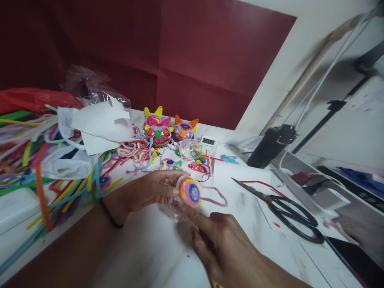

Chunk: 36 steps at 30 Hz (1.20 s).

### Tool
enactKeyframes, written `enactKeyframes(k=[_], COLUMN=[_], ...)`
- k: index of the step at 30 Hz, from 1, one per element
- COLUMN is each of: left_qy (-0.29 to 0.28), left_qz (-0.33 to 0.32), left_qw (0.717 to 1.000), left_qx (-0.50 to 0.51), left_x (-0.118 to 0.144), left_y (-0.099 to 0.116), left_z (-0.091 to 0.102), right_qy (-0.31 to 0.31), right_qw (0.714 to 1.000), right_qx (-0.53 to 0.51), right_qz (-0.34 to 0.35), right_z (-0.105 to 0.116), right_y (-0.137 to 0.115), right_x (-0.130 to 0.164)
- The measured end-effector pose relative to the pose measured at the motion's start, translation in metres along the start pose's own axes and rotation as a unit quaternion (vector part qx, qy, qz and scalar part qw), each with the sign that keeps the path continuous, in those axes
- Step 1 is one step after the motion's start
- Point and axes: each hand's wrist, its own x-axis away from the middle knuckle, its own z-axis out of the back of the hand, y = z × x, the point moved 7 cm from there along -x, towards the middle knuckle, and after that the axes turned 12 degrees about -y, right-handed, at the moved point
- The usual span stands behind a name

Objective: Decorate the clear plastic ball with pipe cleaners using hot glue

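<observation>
My left hand (156, 188) is closed around a clear plastic ball (173, 209), held low over the table. A round coil of pipe cleaner (190, 193) in orange, yellow, pink and blue covers the ball's right side. From the coil a loose pink pipe-cleaner end (220, 196) loops out to the right. My right hand (220, 236) comes from the lower right, its index fingertip against the lower edge of the coil and its other fingers curled. Its thumb tip is hard to make out.
Finished pipe-cleaner animal heads (158, 134) stand at the back beside another clear ball (190, 149) and a small digital timer (208, 141). Black-handled scissors (285, 208) lie open to the right, near a phone (357, 260). Loose pipe cleaners (27, 144) and white paper (100, 124) crowd the left.
</observation>
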Motion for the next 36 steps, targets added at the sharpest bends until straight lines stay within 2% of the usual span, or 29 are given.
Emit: enactKeyframes(k=[4,8,12,16,20,27,31,36], left_qy=[-0.004,-0.006,-0.014,0.017,0.015,0.008,0.018,0.024], left_qz=[0.002,0.005,0.009,0.006,0.003,-0.002,-0.009,-0.002], left_qw=[1.000,1.000,1.000,1.000,1.000,1.000,1.000,0.999], left_qx=[0.003,0.003,0.001,-0.015,-0.017,-0.023,-0.024,-0.022], left_x=[0.000,-0.001,0.000,0.001,0.002,0.001,0.001,0.001], left_y=[0.000,0.001,0.001,0.000,-0.004,-0.002,0.000,-0.002], left_z=[0.000,-0.002,-0.005,0.004,0.009,0.005,0.004,0.004], right_qy=[0.015,0.000,-0.024,-0.031,-0.025,-0.006,0.007,-0.023], right_qw=[0.999,0.998,0.998,0.999,0.999,0.999,0.999,0.996], right_qx=[0.021,0.052,0.043,0.029,0.013,-0.004,0.006,0.070], right_qz=[0.022,0.032,0.039,0.029,0.030,0.040,0.047,0.056], right_z=[0.001,-0.006,-0.010,-0.010,-0.009,-0.008,-0.006,-0.009], right_y=[0.004,0.009,0.012,0.015,0.017,0.018,0.016,0.012], right_x=[0.002,0.003,0.003,0.002,0.002,0.003,0.002,0.002])
